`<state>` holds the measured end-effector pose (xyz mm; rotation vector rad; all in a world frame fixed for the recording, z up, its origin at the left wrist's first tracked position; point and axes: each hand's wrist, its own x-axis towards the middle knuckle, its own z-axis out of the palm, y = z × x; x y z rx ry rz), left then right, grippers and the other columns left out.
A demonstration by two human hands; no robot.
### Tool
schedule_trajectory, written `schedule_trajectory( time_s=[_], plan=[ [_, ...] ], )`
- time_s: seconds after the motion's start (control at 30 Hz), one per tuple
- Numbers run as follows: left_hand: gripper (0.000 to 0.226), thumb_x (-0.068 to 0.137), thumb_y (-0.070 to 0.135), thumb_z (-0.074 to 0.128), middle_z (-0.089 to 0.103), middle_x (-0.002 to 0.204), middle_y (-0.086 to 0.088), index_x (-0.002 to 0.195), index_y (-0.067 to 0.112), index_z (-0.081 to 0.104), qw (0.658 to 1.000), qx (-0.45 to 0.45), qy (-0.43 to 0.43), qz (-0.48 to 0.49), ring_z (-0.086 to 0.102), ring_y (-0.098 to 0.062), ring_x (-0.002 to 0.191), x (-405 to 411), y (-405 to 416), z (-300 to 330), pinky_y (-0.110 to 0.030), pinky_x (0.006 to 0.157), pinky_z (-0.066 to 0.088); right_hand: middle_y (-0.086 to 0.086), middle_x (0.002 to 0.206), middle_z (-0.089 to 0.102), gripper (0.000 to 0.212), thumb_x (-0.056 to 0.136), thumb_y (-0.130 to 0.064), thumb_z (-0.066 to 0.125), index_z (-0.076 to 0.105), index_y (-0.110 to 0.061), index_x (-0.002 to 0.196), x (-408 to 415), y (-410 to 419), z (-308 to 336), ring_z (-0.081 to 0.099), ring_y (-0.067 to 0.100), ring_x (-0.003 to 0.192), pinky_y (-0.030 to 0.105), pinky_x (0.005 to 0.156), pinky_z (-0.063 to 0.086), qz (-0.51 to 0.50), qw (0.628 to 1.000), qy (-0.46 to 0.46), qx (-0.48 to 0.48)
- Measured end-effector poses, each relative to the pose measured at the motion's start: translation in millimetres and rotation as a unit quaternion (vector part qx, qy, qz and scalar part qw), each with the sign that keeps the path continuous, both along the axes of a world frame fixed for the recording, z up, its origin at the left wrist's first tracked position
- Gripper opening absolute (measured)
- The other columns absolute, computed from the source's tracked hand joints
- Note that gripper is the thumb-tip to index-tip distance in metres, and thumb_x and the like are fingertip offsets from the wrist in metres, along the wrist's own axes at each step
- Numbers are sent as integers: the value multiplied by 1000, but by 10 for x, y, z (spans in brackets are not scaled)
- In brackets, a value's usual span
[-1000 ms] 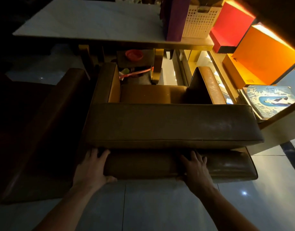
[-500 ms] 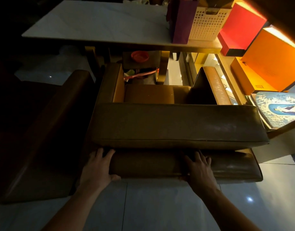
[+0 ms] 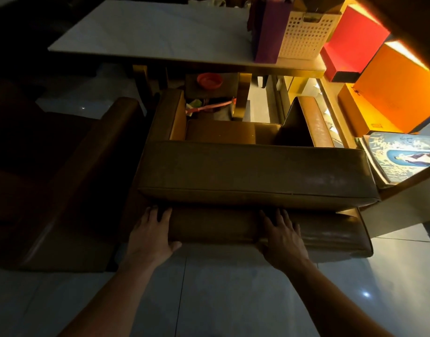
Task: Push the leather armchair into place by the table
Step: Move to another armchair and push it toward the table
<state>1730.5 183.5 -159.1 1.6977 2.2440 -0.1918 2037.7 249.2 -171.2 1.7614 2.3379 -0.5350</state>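
A brown leather armchair (image 3: 252, 171) stands with its back toward me and its seat facing a white-topped table (image 3: 160, 32). The armrest fronts reach just under the table's near edge. My left hand (image 3: 150, 234) presses on the left end of the low padded roll at the chair's back, fingers on top and thumb hooked under it. My right hand (image 3: 282, 242) holds the same roll further right in the same way. Both arms are stretched out over the tiled floor.
A second dark armchair (image 3: 87, 178) stands close on the left. A purple bag (image 3: 269, 32) and a white perforated basket (image 3: 304, 35) sit on the table's right end. Red (image 3: 355, 42) and orange boxes (image 3: 398, 88) and a blue picture (image 3: 403, 156) crowd the right side.
Both hands have stayed on the chair's back roll. The view has shifted so that chair and table sit slightly further right; the chair's gap to the table looks about the same.
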Motion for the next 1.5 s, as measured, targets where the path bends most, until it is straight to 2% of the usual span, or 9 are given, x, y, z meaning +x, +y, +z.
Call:
schedule_trajectory(
  time_s=[0.07, 0.13, 0.23, 0.3, 0.6, 0.87, 1.17, 1.27, 1.5],
  plan=[
    [97, 79, 68, 63, 18, 159, -7, 153, 31, 13, 1000, -17, -11, -7, 20, -29, 145, 39, -22, 58, -45, 111, 33, 11, 164, 1, 89, 88, -55, 60, 4, -34, 154, 4, -20, 68, -3, 35, 149, 57, 119, 18, -7, 1000, 9, -16],
    [94, 78, 70, 61, 25, 157, -3, 153, 32, 18, 999, -26, -21, -19, 29, -27, 141, 84, -47, 130, -44, 108, 36, 11, 162, 13, 85, 86, -56, 61, 12, -35, 152, -4, -51, 150, 9, 35, 149, 54, 115, 28, -12, 999, 23, -23],
    [92, 78, 72, 60, 33, 152, 1, 152, 32, 23, 999, -23, -25, -34, 35, -23, 136, 157, -79, 247, -42, 105, 39, 5, 149, 35, 77, 83, -63, 59, 25, -37, 147, -19, -121, 287, 34, 30, 136, 50, 104, 44, -8, 999, 36, -20],
    [94, 75, 76, 59, 33, 153, 2, 151, 33, 24, 999, -15, -29, -35, 35, -23, 137, 191, -100, 323, -43, 106, 39, 3, 145, 40, 74, 83, -66, 56, 30, -35, 145, -23, -175, 383, 40, 27, 131, 48, 101, 46, -8, 999, 39, -20],
    [102, 70, 83, 56, 29, 157, 4, 152, 34, 21, 997, 13, -42, -59, 30, -20, 141, 128, -228, 772, -42, 113, 30, 6, 152, 34, 86, 81, -64, 62, 21, -32, 150, -161, -310, 835, 34, 30, 138, 50, 106, 42, -15, 999, 35, -16],
    [106, 67, 84, 58, 19, 162, 3, 153, 38, 16, 995, 13, -65, -76, 23, -22, 145, -423, -551, 1165, -47, 116, 26, 8, 153, 33, 89, 82, -54, 68, 20, -30, 153, -757, -630, 1325, 33, 30, 139, 48, 107, 40, -3, 1000, 18, 11],
    [109, 65, 86, 58, 20, 161, 3, 153, 38, 15, 994, 55, -66, -64, 27, -23, 144, -1853, -1359, 1604, -47, 112, 33, 9, 153, 31, 94, 79, -58, 70, 19, -30, 153, -2042, -1370, 1720, 35, 30, 137, 47, 107, 39, 13, 999, 12, 42],
    [106, 68, 82, 61, 19, 162, 2, 153, 37, 16, 993, 71, -68, -58, 25, -23, 145, -2406, -1676, 1727, -45, 113, 32, 9, 155, 30, 92, 79, -54, 71, 20, -31, 152, -2618, -1617, 1813, 33, 31, 138, 48, 108, 38, 24, 998, 25, 49],
    [106, 68, 81, 61, 15, 163, 3, 153, 39, 13, 993, 79, -74, -45, 18, -22, 147, -3478, -2077, 1820, -50, 114, 28, 12, 158, 25, 84, 84, -65, 58, 20, -31, 152, -3802, -1958, 1865, 29, 33, 141, 48, 111, 34, 56, 995, 53, 56]
  ],
)
